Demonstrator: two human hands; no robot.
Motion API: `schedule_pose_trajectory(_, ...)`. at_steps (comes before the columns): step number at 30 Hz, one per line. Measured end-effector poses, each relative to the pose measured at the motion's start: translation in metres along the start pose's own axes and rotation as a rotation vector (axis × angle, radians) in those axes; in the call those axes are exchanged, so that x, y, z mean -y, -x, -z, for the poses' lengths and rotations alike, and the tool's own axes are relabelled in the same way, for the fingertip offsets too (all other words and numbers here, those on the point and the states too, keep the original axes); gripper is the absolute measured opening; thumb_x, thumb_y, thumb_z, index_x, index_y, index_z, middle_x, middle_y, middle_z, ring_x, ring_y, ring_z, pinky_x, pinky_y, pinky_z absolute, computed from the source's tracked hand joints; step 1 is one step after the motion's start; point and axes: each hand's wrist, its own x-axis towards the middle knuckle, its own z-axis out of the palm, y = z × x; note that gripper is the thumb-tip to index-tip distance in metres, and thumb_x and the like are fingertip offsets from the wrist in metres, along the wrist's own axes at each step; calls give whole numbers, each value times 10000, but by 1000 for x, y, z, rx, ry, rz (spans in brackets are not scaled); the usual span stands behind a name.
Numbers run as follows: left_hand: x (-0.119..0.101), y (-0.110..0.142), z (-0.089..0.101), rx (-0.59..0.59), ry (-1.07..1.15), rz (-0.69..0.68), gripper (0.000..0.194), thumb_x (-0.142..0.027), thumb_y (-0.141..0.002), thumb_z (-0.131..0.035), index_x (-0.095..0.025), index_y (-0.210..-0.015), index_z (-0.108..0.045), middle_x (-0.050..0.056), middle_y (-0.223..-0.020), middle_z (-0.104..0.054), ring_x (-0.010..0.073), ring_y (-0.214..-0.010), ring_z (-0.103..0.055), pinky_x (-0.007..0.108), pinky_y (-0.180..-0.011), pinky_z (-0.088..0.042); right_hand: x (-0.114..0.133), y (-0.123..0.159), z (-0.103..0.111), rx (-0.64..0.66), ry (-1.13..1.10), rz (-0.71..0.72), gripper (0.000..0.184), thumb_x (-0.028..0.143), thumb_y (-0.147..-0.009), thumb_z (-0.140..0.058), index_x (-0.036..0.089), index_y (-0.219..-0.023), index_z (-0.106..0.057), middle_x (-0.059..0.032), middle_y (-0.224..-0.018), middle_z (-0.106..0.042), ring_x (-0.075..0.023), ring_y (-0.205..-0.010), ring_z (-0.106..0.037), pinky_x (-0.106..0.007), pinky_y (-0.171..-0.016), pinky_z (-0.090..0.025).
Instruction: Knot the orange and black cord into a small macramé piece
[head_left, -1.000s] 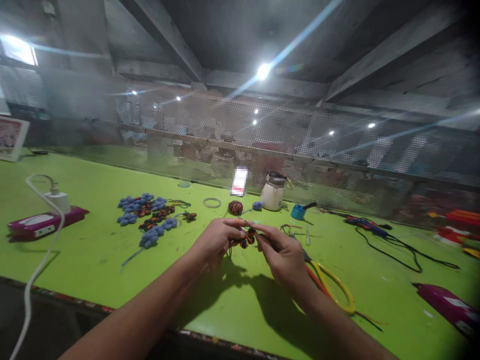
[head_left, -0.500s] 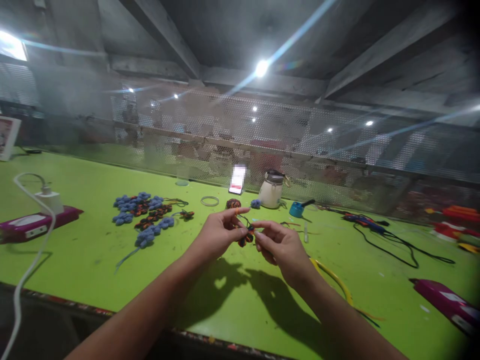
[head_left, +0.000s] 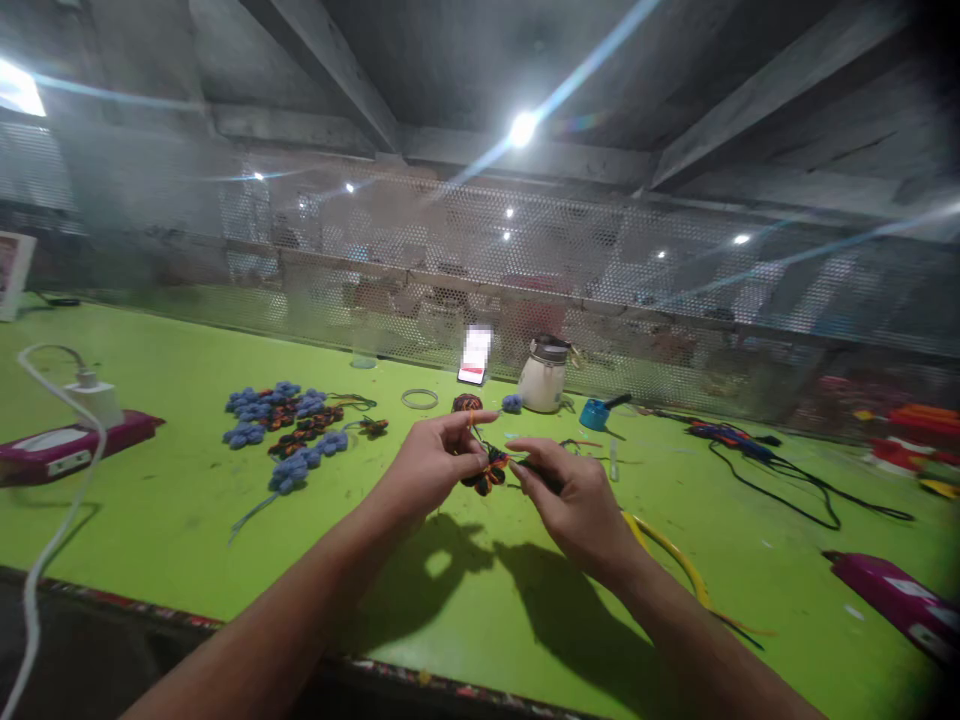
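Observation:
Above the green table (head_left: pixel 172 520), my left hand (head_left: pixel 435 465) pinches a small orange-and-black knotted cord piece (head_left: pixel 487 472), with the index finger stretched out over it. My right hand (head_left: pixel 574 500) meets it from the right, fingertips closed on the same piece or on a cord end coming out of it. Both hands hover a little over the tabletop, casting shadows below.
A pile of blue and orange-black knotted pieces (head_left: pixel 289 430) lies to the left. Behind the hands stand a phone (head_left: pixel 475 355), a white jar (head_left: pixel 544 378), a cord ball (head_left: pixel 466 403) and a ring (head_left: pixel 419 399). Yellow-handled scissors (head_left: pixel 667 550) lie right. Magenta devices (head_left: pixel 67 448) sit at both sides; black cords (head_left: pixel 787 485) trail far right.
My left index finger has lifted and stretched out. The hands rose slightly with the knotted piece; the right hand turned a little and shifted its pinch.

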Motion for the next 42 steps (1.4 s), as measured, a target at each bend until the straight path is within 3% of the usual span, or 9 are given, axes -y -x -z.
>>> schedule_pose_trajectory(6, 3, -3, 3, 16, 36, 91, 438, -112, -578, -655, -51, -1011, -636, -7, -590, -549, 130, -570, -535, 287, -578, -426, -1, 4, -5, -39, -80, -5, 173, 186, -817, -546, 169, -948, -659, -57, -835, -688, -159, -708, -612, -265, -641, -446)
schedule_pose_trajectory(12, 2, -2, 1, -25, 26, 69, 427, -87, -565, -622, -63, -991, -653, -28, -560, -515, 111, -547, -497, 272, -564, -401, -4, 2, -8, -1, -230, -207, 211, 262, -817, -545, 145, -958, -649, -6, -589, -562, -115, -503, -475, -232, -457, -358)
schedule_pose_trajectory(16, 4, -1, 0, -12, 42, 54, 490, -64, -562, -607, -74, -1052, -629, -28, -590, -515, 106, -559, -487, 274, -578, -394, -2, 1, -9, 22, -288, -256, 234, 261, -808, -548, 125, -974, -641, 8, -563, -515, -102, -490, -439, -220, -436, -329)
schedule_pose_trajectory(22, 4, -1, 0, -14, 108, 93, 533, -67, -558, -637, -93, -1090, -619, 6, -677, -569, 115, -580, -519, 264, -546, -361, -3, 1, -8, 24, -238, -212, 231, 244, -814, -541, 138, -984, -658, 5, -575, -531, -94, -479, -430, -217, -431, -329)
schedule_pose_trajectory(30, 2, -1, 0, -33, 99, 79, 530, -131, -560, -726, -77, -1077, -621, -5, -600, -569, 129, -572, -535, 287, -580, -402, -5, -3, -2, -22, -58, 23, 187, 174, -800, -552, 172, -934, -682, -59, -792, -700, -155, -654, -609, -268, -597, -460)
schedule_pose_trajectory(42, 1, -2, 10, 26, 176, 156, 500, -91, -549, -707, -87, -1045, -648, 4, -613, -571, 123, -594, -516, 285, -595, -374, -6, -8, 15, 41, 24, 165, 224, 154, -796, -570, 164, -991, -680, -63, -854, -726, -152, -709, -659, -257, -642, -493)
